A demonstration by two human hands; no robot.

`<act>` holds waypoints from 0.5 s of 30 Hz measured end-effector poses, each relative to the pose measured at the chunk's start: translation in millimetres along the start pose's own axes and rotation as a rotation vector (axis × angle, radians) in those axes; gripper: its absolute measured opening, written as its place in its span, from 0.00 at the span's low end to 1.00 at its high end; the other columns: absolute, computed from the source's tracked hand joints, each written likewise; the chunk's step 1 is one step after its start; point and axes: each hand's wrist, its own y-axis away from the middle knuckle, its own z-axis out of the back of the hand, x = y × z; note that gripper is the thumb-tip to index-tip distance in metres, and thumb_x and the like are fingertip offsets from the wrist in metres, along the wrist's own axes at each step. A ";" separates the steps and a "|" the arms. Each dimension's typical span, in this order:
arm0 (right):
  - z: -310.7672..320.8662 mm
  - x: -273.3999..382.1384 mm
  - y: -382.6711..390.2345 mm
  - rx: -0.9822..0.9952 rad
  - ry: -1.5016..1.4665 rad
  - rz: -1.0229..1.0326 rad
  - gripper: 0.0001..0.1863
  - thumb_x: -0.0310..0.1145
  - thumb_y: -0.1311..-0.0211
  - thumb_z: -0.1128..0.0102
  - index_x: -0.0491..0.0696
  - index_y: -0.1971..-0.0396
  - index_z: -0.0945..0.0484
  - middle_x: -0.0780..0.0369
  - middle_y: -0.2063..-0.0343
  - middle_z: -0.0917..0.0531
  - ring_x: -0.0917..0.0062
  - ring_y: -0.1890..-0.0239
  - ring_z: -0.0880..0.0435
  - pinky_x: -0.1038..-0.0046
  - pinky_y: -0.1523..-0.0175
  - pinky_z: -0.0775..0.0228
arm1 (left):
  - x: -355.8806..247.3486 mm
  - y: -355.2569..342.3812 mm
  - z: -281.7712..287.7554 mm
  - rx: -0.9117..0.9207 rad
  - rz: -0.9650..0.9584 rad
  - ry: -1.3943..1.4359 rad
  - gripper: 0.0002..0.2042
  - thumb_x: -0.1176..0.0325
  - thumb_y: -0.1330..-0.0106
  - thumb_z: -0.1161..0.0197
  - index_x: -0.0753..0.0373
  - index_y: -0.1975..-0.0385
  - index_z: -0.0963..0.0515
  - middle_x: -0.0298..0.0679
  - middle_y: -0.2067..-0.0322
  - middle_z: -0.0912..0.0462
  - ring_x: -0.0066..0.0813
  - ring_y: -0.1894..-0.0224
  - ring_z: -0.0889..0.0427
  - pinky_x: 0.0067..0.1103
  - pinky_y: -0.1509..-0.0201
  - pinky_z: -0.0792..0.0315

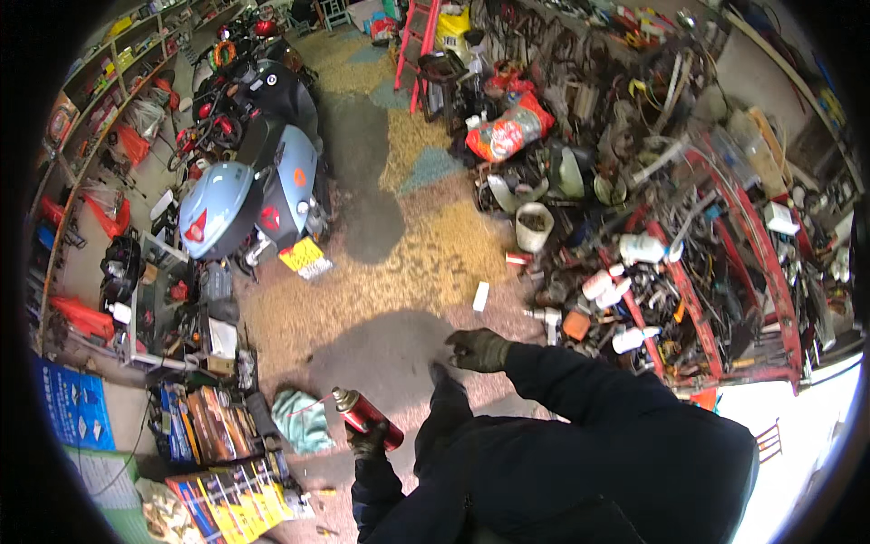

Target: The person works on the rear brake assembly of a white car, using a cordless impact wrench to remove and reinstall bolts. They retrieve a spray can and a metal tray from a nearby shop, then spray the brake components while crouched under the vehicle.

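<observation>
Head view: our left hand wraps round red spray can, nozzle tilted forward-left of fist, thin red straw reaching left. Our right hand, gloved, half curled, nothing seen in grip; well apart from can. Teal cloth just left of left hand; blue scooter well ahead of it; white slip ahead of right hand. Step, we judge: holding can ready, no spray visible. Next move likely calls for aiming straw, freeing finger to press nozzle.
</observation>
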 end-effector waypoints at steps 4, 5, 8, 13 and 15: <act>43.9 -36.4 -74.6 0.019 -0.004 -0.287 0.30 0.49 0.49 0.39 0.44 0.51 0.28 0.53 0.67 0.17 0.62 0.62 0.18 0.66 0.56 0.27 | -52.0 -129.7 -37.4 0.121 -0.028 0.239 0.33 0.77 0.65 0.27 0.61 0.53 0.33 0.37 0.67 0.23 0.29 0.66 0.22 0.29 0.64 0.23; 58.6 -47.2 -87.4 0.027 -0.035 -0.362 0.30 0.49 0.50 0.39 0.43 0.51 0.28 0.53 0.66 0.17 0.62 0.61 0.18 0.66 0.55 0.27 | -72.1 -162.5 -48.5 0.192 -0.074 0.296 0.32 0.77 0.64 0.27 0.61 0.53 0.32 0.37 0.67 0.23 0.29 0.66 0.22 0.29 0.64 0.23; 97.1 -84.4 -119.6 -0.102 0.037 -0.472 0.30 0.51 0.52 0.39 0.43 0.55 0.24 0.50 0.63 0.18 0.60 0.58 0.19 0.67 0.52 0.28 | -133.5 -257.6 -86.1 0.216 -0.094 0.098 0.33 0.76 0.64 0.26 0.60 0.52 0.33 0.37 0.64 0.23 0.31 0.65 0.22 0.29 0.63 0.24; 137.4 -167.4 -165.4 -0.158 -0.079 -0.778 0.31 0.54 0.55 0.38 0.45 0.57 0.23 0.51 0.59 0.20 0.60 0.53 0.22 0.66 0.47 0.32 | -196.4 -390.8 -162.6 0.395 -0.186 0.226 0.37 0.70 0.63 0.24 0.59 0.48 0.34 0.36 0.61 0.24 0.31 0.61 0.23 0.30 0.57 0.25; 148.9 -202.9 -197.4 -0.105 -0.068 -0.851 0.30 0.55 0.54 0.38 0.46 0.57 0.23 0.51 0.59 0.20 0.60 0.54 0.22 0.66 0.47 0.32 | -208.6 -438.9 -188.6 0.420 -0.052 0.104 0.37 0.69 0.60 0.26 0.59 0.45 0.35 0.36 0.60 0.25 0.33 0.58 0.25 0.32 0.55 0.26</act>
